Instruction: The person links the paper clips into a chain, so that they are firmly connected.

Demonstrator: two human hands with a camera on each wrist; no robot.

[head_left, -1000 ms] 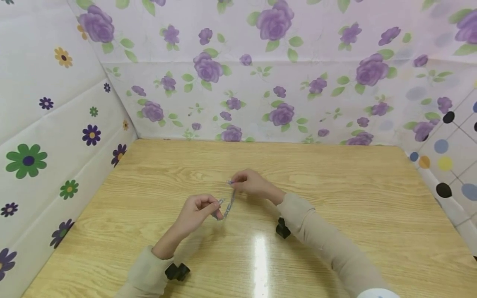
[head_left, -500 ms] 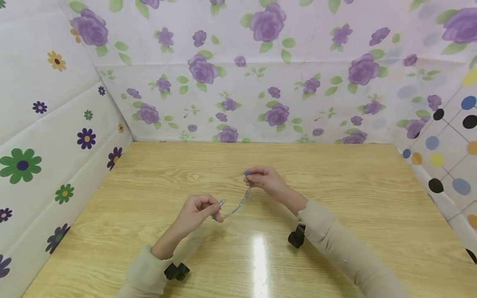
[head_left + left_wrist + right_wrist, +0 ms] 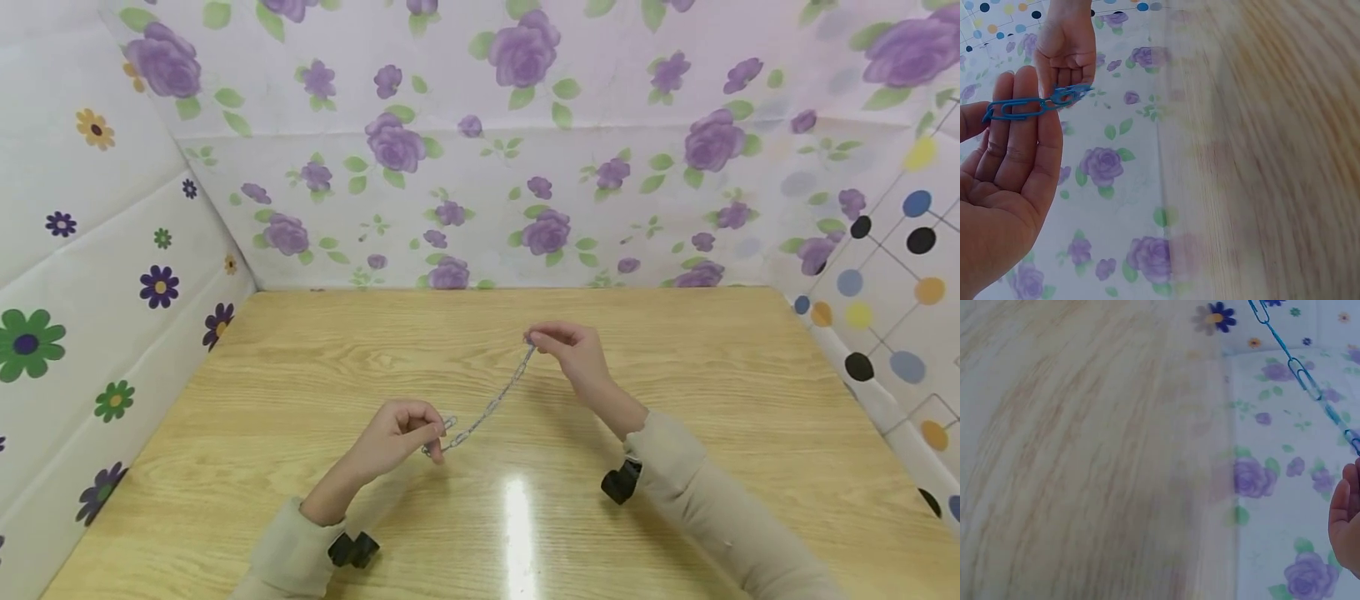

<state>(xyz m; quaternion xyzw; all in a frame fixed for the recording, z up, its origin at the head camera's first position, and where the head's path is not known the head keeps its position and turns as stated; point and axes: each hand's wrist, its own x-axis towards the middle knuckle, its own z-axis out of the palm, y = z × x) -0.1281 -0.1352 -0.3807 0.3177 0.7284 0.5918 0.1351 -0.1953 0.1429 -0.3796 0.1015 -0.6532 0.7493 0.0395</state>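
Observation:
A chain of linked blue paper clips (image 3: 491, 407) hangs in a shallow curve above the table, between the two hands. Its lower end is pinched between thumb and fingers of my left hand (image 3: 401, 437), and one clip sticks up past the thumb. In the left wrist view, that part of the chain (image 3: 1019, 109) lies across the fingers. Higher and farther right, my right hand (image 3: 581, 358) pinches the other end at its fingertips. Several links of the chain (image 3: 1300, 378) show in the right wrist view, with only part of the right hand (image 3: 1347, 519) at the edge.
Both hands are over a wood-grain table (image 3: 360, 333). Behind it rises a purple-flowered sheet (image 3: 465, 167), with a flowered sheet (image 3: 75, 283) at left and a dotted one (image 3: 892, 308) at right. A small black device sits at each wrist.
My right hand has moved right and slightly up, drawing the chain out from a short bunched length into a longer curve. The left hand has stayed almost in place, holding its end.

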